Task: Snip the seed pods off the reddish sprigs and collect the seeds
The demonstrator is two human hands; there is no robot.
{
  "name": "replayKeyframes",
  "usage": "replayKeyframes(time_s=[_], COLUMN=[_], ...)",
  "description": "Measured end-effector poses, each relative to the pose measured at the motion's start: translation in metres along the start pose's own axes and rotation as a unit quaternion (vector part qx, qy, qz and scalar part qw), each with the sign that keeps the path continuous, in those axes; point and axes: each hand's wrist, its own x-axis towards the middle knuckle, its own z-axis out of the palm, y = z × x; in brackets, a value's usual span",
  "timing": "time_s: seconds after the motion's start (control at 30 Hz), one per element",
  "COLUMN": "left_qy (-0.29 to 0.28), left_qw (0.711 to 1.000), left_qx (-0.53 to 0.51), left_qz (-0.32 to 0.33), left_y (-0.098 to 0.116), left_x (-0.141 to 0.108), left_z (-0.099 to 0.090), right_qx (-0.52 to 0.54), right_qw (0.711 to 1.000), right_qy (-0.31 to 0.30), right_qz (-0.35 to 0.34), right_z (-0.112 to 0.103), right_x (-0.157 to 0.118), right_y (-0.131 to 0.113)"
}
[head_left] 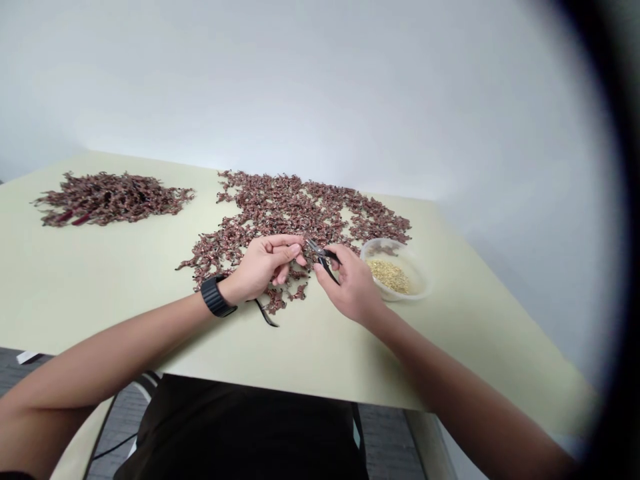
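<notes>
Two hands work above the smooth, pale table [320,353]: the right hand [353,283] grips slim metal pliers [316,249] with black handles, their tips at the left hand's [267,267] pinched fingers, over knobbly brown pieces [285,207]; the near edge lies bare.

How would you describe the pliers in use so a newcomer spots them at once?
On the pale table, find the wide spread of brown pieces, then the bowl at its right. Just left of that, the right hand holds the pliers. Unlike the black handle lying near the watch, they are gripped, metal tip by the left hand.
</notes>
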Motion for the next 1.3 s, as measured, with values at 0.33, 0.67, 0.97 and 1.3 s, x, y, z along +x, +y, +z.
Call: replayKeyframes(time_s=[0.33, 0.67, 0.97, 1.3], left_qy=[-0.004, -0.005, -0.001, 0.01], left_qw=[1.0, 1.0, 0.995, 0.893], left_qx=[-0.019, -0.014, 0.084, 0.379], left_qz=[-0.001, -0.007, 0.056, 0.243], left_y=[0.0, 0.0, -0.002, 0.007], left_x=[0.003, 0.003, 0.0, 0.003], left_z=[-0.003, -0.004, 0.0, -0.016], right_qx=[-0.014, -0.016, 0.159, 0.445], right_qw=[0.999, 0.999, 0.974, 0.793], right_qy=[-0.012, -0.028, -0.106, -0.256], right_qz=[-0.031, -0.017, 0.125, 0.328], right_z=[-0.002, -0.004, -0.006, -0.02], right_x=[0.003, 0.004, 0.004, 0.007], right_y=[0.006, 0.011, -0.007, -0.022])
